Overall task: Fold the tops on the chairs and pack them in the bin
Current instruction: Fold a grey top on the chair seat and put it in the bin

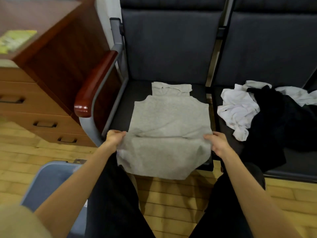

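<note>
Tops wait on the chairs (168,48): the grey top (169,121) lies flat on the left seat, hem overhanging, ready to fold. White top (238,109) heaped right of it. Left hand (115,137) and right hand (217,140) each grip a hem corner.

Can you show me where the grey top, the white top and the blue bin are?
grey top (169,117): head view, on its flat middle.
white top (238,110): head view, on its crumpled middle.
bin (49,179): head view, on its inside wall.
</note>
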